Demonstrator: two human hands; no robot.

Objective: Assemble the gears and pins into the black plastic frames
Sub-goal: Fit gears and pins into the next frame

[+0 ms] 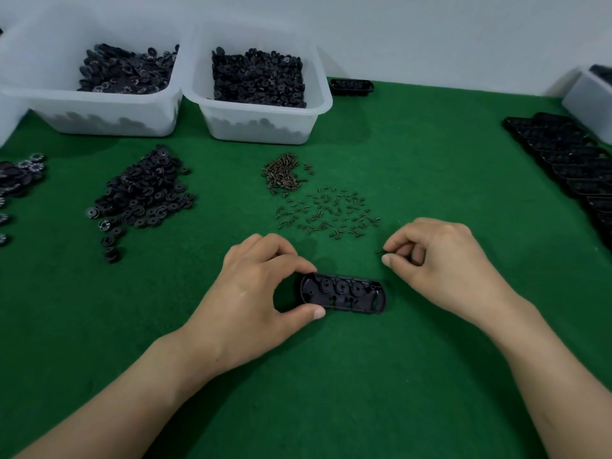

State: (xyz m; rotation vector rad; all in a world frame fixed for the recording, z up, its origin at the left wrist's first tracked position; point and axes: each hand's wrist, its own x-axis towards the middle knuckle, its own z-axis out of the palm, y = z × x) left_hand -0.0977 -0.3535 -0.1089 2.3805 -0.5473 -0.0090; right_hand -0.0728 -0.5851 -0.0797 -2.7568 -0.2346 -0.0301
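Observation:
A black plastic frame (344, 293) lies flat on the green mat (331, 376) in front of me. My left hand (258, 293) pinches the frame's left end between thumb and forefinger. My right hand (443, 266) hovers just right of and above the frame, fingers curled, with a small dark pin (380, 251) held at its fingertips. Loose pins (328, 213) are scattered on the mat just beyond both hands. A pile of black gears (145, 193) sits to the left.
Two white bins of black gears (122, 67) (258, 77) stand at the back. A heap of brownish springs (284, 173) lies beyond the pins. A row of black frames (569, 160) lines the right edge, a lone frame (352, 87) sits at the back, more gears (16, 180) far left.

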